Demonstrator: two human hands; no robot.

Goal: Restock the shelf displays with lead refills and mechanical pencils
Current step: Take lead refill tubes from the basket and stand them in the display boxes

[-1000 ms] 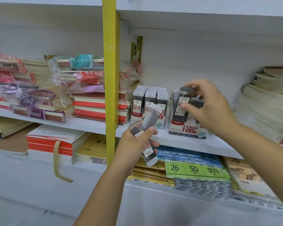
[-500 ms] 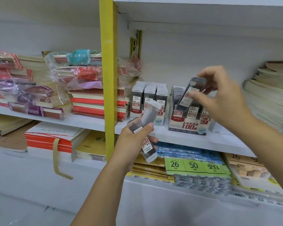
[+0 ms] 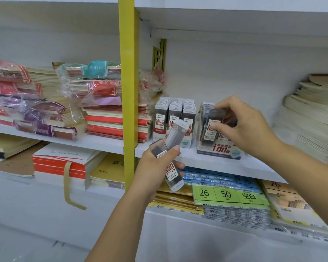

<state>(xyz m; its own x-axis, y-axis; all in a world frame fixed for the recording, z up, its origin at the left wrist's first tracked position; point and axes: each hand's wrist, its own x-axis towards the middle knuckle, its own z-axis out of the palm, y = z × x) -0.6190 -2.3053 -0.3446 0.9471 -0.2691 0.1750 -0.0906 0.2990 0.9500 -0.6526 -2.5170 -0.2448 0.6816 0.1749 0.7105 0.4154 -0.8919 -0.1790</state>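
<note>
Two display boxes of lead refill cases stand on the white middle shelf (image 3: pixel 206 163): a full left box (image 3: pixel 173 118) and a right box (image 3: pixel 219 148) marked "100". My right hand (image 3: pixel 242 125) pinches one dark clear lead refill case (image 3: pixel 211 127) at the front of the right box, its lower end inside the box. My left hand (image 3: pixel 157 167) grips several loose lead refill cases (image 3: pixel 175 137), held in front of the shelf edge below the left box.
A yellow upright post (image 3: pixel 128 91) divides the shelving. Wrapped notebook stacks (image 3: pixel 95 95) fill the shelf left of the boxes, and paper stacks (image 3: pixel 314 114) lie at the right. Packs labelled 26 and 50 (image 3: pixel 227 195) lie on the shelf below.
My right hand has lowered its refill case from above the right box down into the box's front row. My left hand has stayed in place with its cases.
</note>
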